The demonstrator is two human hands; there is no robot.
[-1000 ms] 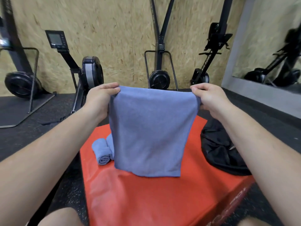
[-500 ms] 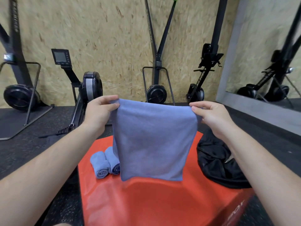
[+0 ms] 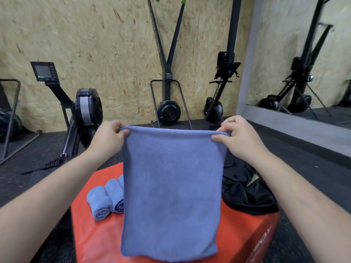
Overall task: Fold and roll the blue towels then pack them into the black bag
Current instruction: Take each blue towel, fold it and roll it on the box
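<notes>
While my left fingers (image 3: 115, 126) and right fingers (image 3: 230, 126) pinch one blue towel (image 3: 171, 186) by its top corners, two rolled towels (image 3: 106, 202) show below-left, one black bag (image 3: 245, 192) below-right.

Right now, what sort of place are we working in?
Most likely a gym: rowing machines stand against the chipboard wall, the floor is black rubber matting, and a large wall mirror reflects more equipment.

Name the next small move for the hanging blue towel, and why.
Probably lower the blue terry towel flat onto the red glossy box: the left hand and right hand pinch its top corners, it hangs unrolled, and rolled blue towels lie on the box, outside the black fabric bag.
</notes>
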